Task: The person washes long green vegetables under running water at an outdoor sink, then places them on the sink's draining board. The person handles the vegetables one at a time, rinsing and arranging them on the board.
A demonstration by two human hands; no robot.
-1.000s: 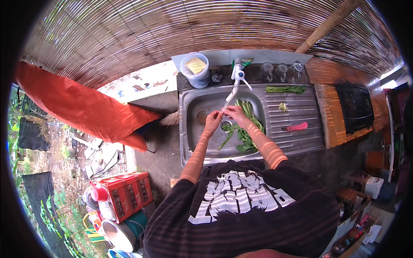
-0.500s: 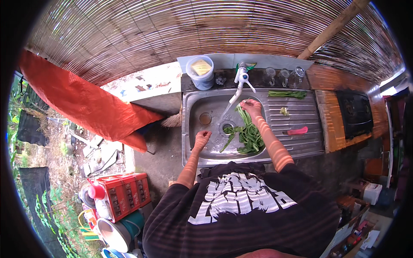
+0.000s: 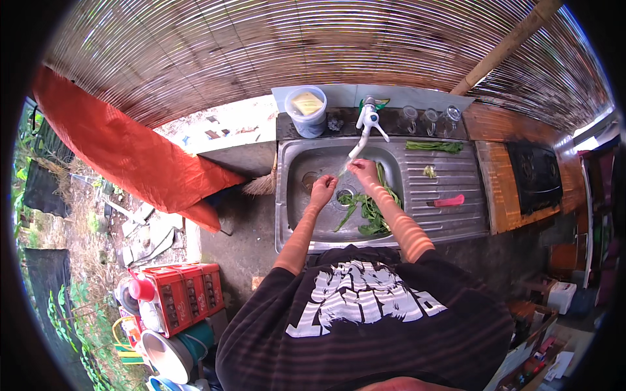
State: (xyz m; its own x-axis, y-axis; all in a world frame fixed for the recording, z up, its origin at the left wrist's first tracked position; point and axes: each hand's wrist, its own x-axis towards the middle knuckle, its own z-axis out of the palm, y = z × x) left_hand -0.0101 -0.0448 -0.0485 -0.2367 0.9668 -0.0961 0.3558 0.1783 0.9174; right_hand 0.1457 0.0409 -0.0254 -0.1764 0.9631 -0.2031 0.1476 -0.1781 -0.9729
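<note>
Take the drain (image 3: 342, 195) as the dial centre, with 12 o'clock away from the person.

Hands: the left hand (image 3: 324, 188) is at 10 o'clock and the right hand (image 3: 364, 171) at 1 o'clock, both raised over the sink (image 3: 282, 202) below the tap (image 3: 367, 122). The fingers of each are curled, fingertips together. Something thin and pale seems to show between them; whether either grips it cannot be told.

Material: the loose leafy greens (image 3: 374, 215) lie in the sink from 1 to 5 o'clock, beneath the right forearm. A green bundle (image 3: 433, 146) lies on the drainboard (image 3: 466, 173) at 2 o'clock; a knife (image 3: 448, 201) with a pink handle lies at 3.

Method: the step in hand appears to be picking over the greens.
1. Work one stalk at a time, using light fingertip pressure; wet stems will probably slip.
2. Keep scraps off the drain to avoid clogging.
</note>
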